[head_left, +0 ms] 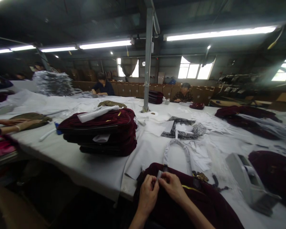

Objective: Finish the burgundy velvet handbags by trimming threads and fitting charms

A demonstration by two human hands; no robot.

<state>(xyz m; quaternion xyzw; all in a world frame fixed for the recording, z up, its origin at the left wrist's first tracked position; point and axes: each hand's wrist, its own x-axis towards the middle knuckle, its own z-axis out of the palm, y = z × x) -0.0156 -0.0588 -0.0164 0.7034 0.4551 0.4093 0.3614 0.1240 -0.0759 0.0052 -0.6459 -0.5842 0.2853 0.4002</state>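
Note:
A dark maroon bag [200, 203] lies at the table's front edge, with a wrapped white handle [166, 152] standing up behind my hands. Above the bag's near left part, my left hand [148, 194] and my right hand [173, 187] meet, fingers pinched round a small pale strip [159, 174]. The strip sticks up between the fingertips. A yellow zipper line [193, 190] runs along the bag to the right of my right hand. Gold-coloured hardware [201, 176] sits near the handle's right end.
Stacked maroon bags [109, 133] stand at left centre. A grey tape dispenser [250, 181] is at right, beside another maroon bag [271, 171]. Patterned black-and-white sheeting [181, 135] and paper scraps lie behind. A metal post [147, 60] rises mid-table. Another person's hands [23, 123] are at far left.

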